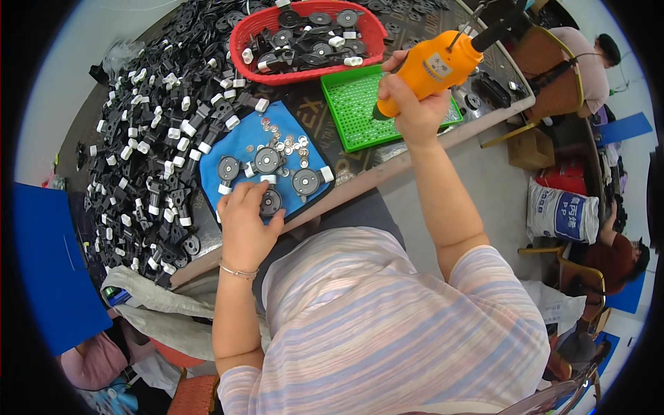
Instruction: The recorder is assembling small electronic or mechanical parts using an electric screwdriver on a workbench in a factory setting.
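My right hand (420, 111) is closed round an orange electric screwdriver (429, 69), its dark tip pointing down over a green perforated tray (353, 135). On a blue cloth mat (238, 142), my left hand (250, 220) has its thumb and fingers round a black round part with a white end (270, 202). Three similar parts lie close by: a left one (228, 168), a middle one (266, 160) and a right one (305, 182). Small silvery discs (289, 146) are scattered above them on the mat.
A big heap of black parts with white ends (149, 152) covers the table's left side. Behind the mat stands a red basket (238, 59) full of round parts. The pale table edge (360, 183) runs before me. Co-workers sit at the right (577, 62) and lower left (93, 363).
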Demonstrator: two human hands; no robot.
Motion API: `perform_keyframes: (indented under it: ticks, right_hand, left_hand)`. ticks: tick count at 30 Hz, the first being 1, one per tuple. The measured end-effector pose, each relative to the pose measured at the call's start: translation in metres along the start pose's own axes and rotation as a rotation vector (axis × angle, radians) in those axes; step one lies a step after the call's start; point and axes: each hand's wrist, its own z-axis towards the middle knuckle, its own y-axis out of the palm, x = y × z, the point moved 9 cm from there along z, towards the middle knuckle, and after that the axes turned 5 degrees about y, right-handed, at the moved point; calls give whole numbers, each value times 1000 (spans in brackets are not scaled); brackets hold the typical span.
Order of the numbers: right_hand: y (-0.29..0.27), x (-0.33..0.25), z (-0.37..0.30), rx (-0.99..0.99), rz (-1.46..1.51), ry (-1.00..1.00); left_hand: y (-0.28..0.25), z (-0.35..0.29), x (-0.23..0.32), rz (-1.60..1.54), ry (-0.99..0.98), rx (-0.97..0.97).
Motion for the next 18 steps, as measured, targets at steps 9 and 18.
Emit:
perform_keyframes:
  ticks: [9,18]
  right_hand:
    - [10,14,9,9,-34,-9]
    - [8,20,11,19,-94,1]
  left_hand:
    - [5,-4,-1,94,-87,102]
    - [-3,0,-2,102,-9,53]
